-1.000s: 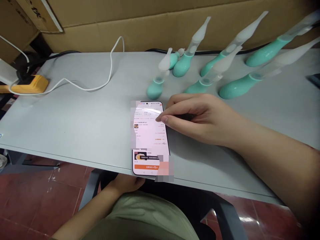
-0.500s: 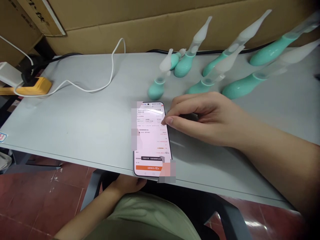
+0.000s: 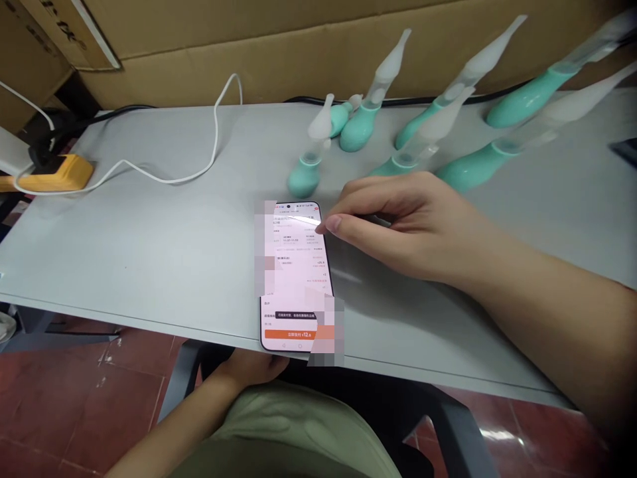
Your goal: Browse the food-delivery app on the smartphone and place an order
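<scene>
Bent loosely and holding nothing, the right hand (image 3: 398, 219) hangs by the upper right edge of a smartphone (image 3: 293, 265), thumb and index tips close together; whether one touches the screen is hard to tell. Below the table edge, the left hand (image 3: 253, 365) is curled and partly hidden, so its grip cannot be told. Near the front edge, the smartphone lies face up, a priced order page already loaded; its orange button (image 3: 286, 334) looks unpressed, and what else remains is unclear. Beyond, teal squeeze bulbs (image 3: 358, 133) with translucent nozzles share the grey table (image 3: 164, 245) with a white cable (image 3: 213, 153). Cardboard (image 3: 223, 40) backs it; red tiles (image 3: 119, 392) cover the floor.
</scene>
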Demonstrator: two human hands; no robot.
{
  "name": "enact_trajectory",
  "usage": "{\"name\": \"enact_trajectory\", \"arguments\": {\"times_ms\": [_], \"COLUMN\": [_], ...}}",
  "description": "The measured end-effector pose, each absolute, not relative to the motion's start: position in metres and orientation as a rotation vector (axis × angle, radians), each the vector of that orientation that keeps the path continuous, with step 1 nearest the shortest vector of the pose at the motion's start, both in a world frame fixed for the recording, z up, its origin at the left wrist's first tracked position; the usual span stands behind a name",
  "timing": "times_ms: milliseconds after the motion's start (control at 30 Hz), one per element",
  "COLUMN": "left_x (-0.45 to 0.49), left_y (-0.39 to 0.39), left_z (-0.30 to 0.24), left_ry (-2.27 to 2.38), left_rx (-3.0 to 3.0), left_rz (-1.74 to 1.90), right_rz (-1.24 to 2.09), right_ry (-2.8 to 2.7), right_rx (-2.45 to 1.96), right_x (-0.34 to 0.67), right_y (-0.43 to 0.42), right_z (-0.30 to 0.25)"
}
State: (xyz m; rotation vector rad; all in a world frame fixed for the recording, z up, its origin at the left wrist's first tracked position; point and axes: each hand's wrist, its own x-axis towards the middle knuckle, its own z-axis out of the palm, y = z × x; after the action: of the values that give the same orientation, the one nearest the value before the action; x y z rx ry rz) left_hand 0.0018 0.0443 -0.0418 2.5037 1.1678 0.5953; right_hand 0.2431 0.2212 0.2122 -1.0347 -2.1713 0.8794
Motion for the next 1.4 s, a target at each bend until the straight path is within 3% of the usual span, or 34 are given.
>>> {"name": "enact_trajectory", "arguments": {"times_ms": [1400], "left_x": [0.000], "left_y": [0.047], "left_z": [-0.033], "left_ry": [1.168], "left_rx": [2.444], "left_rz": [0.523], "right_rz": [0.862], "right_ry": [-2.187], "right_rx": [-1.092], "right_x": [0.243], "right_y": [0.222], "right_z": [0.210]}}
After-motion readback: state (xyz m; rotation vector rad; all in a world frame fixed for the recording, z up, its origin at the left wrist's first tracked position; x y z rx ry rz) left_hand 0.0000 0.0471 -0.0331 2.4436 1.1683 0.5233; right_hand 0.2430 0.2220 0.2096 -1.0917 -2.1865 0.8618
